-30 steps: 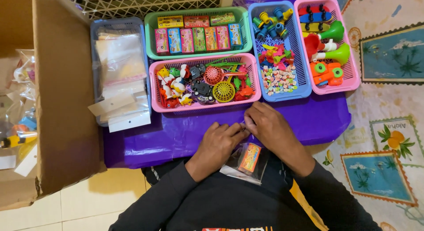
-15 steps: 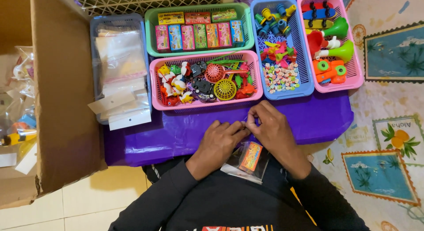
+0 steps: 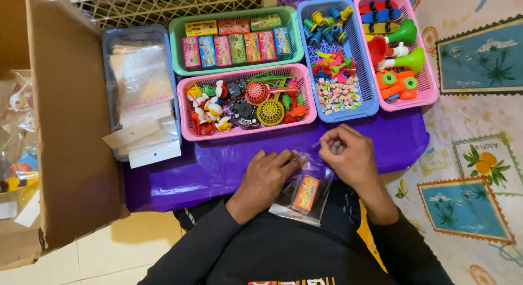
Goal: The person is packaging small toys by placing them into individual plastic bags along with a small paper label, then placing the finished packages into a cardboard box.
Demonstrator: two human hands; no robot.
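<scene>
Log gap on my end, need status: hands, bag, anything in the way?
Left hand and right hand both pinching the clear plastic bag at its top. Small orange box inside. Pink basket of toys just beyond, not touching.

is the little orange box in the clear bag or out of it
In. The orange box shows through the clear bag, whose top edge both hands, left and right, pinch above it.

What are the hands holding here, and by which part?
Both the left hand and right hand pinch the top edge of a clear bag.
</scene>
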